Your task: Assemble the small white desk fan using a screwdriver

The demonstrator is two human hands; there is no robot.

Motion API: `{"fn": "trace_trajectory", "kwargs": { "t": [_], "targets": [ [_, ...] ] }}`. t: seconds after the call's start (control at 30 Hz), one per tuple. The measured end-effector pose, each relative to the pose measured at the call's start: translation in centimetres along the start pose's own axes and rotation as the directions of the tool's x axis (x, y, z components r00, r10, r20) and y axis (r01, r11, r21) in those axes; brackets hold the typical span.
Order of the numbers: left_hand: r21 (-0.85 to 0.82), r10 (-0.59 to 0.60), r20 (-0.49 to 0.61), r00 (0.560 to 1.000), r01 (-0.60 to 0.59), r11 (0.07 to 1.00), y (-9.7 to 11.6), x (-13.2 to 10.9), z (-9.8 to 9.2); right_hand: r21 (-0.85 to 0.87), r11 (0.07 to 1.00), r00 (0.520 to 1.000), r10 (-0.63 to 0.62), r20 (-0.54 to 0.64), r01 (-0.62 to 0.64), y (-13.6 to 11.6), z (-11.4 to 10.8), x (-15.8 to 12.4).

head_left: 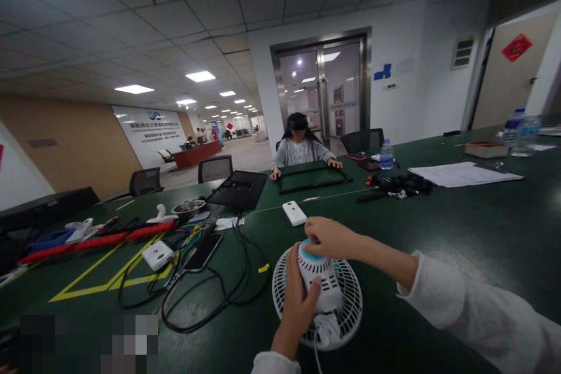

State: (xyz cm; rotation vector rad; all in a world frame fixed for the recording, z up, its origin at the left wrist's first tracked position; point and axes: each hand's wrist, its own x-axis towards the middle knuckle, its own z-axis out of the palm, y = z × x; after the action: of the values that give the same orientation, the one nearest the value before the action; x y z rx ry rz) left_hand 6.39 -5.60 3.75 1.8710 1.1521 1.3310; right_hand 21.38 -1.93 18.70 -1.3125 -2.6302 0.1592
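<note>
Left hand cups 1 white fan, right hand gripping its blue top, curled.

White wall sign: blue logo, blurred Chinese lettering; red diamond on door: marking unreadable.

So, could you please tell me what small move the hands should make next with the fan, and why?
Perhaps a gentle test twist of the blue part with the right hand, since that hand is on it while the left hand is cupped against the side of the white housing and could steady it.
</note>
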Motion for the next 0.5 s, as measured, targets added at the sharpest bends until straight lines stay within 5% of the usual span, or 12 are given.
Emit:
{"fn": "trace_trajectory", "kwargs": {
  "t": [0.3,0.5],
  "targets": [
    [-0.028,0.006,-0.012,1.0,-0.006,1.0,0.2,0.1,0.0,-0.029,0.964,0.962,0.262,-0.072,-0.264,-2.0,1.0,0.3],
    [-0.019,0.028,-0.007,1.0,-0.029,0.999,0.0,0.1,-0.1,0.02,0.975,0.973,0.221,-0.062,-0.221,-1.2,0.5,-0.2]
  ]
}}
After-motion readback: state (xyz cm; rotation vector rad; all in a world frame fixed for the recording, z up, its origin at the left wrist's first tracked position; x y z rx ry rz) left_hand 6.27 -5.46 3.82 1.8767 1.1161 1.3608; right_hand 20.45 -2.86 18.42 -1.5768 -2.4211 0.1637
